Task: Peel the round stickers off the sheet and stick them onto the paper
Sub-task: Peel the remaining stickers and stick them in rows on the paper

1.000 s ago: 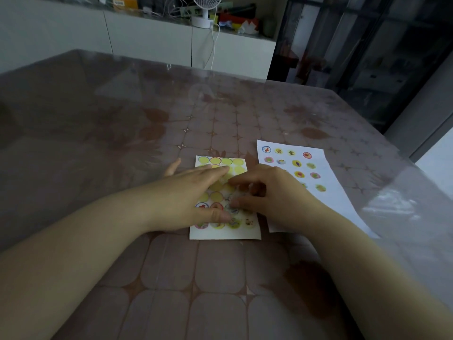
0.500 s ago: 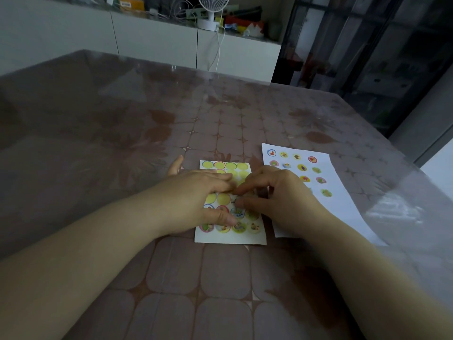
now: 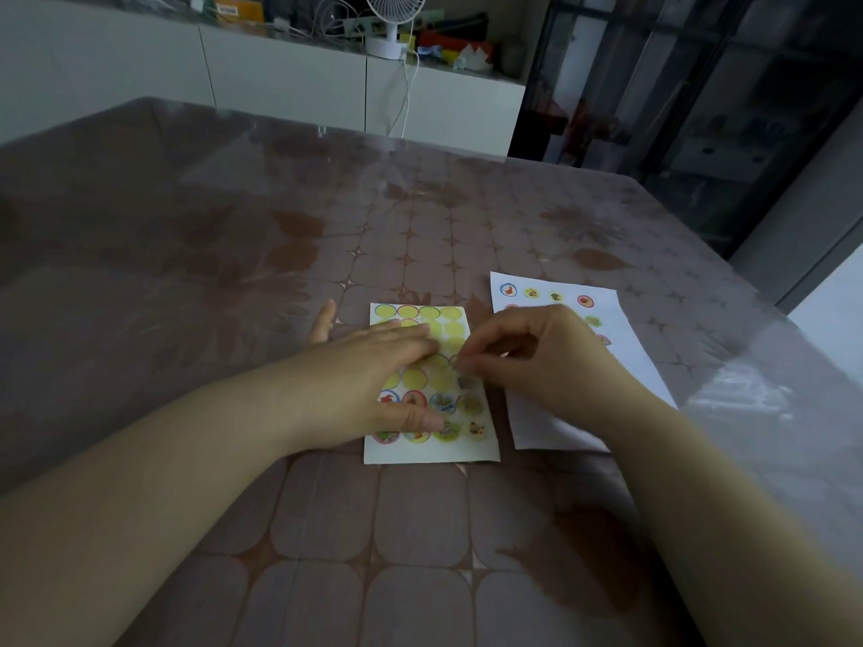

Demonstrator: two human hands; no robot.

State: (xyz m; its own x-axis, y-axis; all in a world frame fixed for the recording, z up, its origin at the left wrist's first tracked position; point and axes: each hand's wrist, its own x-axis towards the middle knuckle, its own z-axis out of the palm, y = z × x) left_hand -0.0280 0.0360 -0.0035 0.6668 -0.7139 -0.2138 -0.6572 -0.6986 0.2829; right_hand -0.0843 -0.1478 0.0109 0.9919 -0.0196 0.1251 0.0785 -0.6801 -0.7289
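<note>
The brown patterned table (image 3: 233, 273) lies as it did half a second ago, and so does my left hand (image 3: 355, 380): flat, fingers straight, it presses the sticker sheet (image 3: 432, 452) down, with the thumb across the lower rows. My right hand (image 3: 537, 361) has changed. It lay low on the sheet then, and now its knuckles are raised and it hangs over the near left part of the paper (image 3: 551, 427), hiding some of the stickers already stuck there. The paper sits just beside the sheet on its right, the two not touching, and neither has moved. My right thumb and forefinger are pinched together on the edge of a round sticker (image 3: 464, 380) in the sheet's right column; blur hides how far it has come away. The upper rows of the sheet show only yellow rounds, and the picture stickers (image 3: 477, 429) sit in the near rows, partly under my left thumb. Beyond the table's far edge stands a white cabinet (image 3: 289, 81) with a small fan (image 3: 390, 21) and clutter on top. The table runs wide and bare to the left and ahead, while its right edge lies near the paper.
</note>
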